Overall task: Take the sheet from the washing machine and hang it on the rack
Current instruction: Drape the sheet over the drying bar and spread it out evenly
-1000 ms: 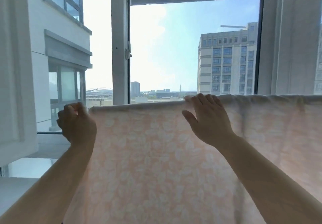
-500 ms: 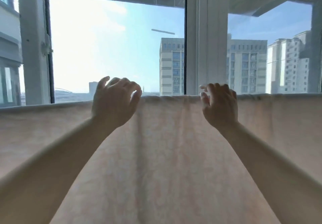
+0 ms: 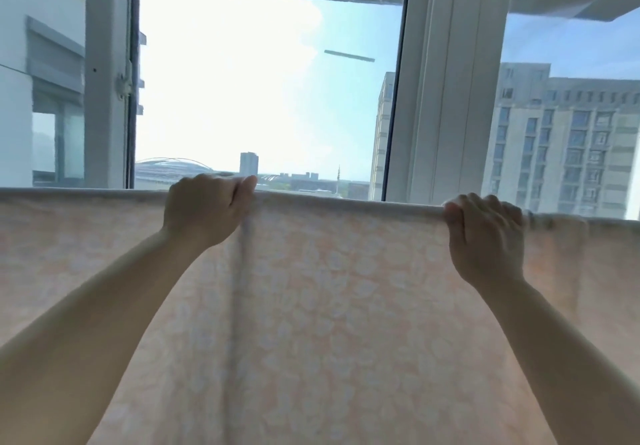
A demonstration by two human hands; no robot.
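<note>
A pale peach sheet [image 3: 339, 306] with a white flower print hangs across the whole width of the view, draped over a horizontal bar that it hides. My left hand [image 3: 204, 209] is closed over the sheet's top fold left of centre, thumb on the ridge. My right hand [image 3: 485, 240] grips the top fold further right, fingers curled over it. A vertical crease runs down the cloth below my left hand. The washing machine is out of sight.
Directly behind the sheet stands a big window with white frames: one upright [image 3: 107, 74] at the left and a broad one [image 3: 446, 81] right of centre. Tall buildings [image 3: 568, 139] show through the glass.
Both hands went from open and resting on the top edge to closed around it. My left hand shifted right along the fold and my right hand moved further right. The view tilted and shifted.
</note>
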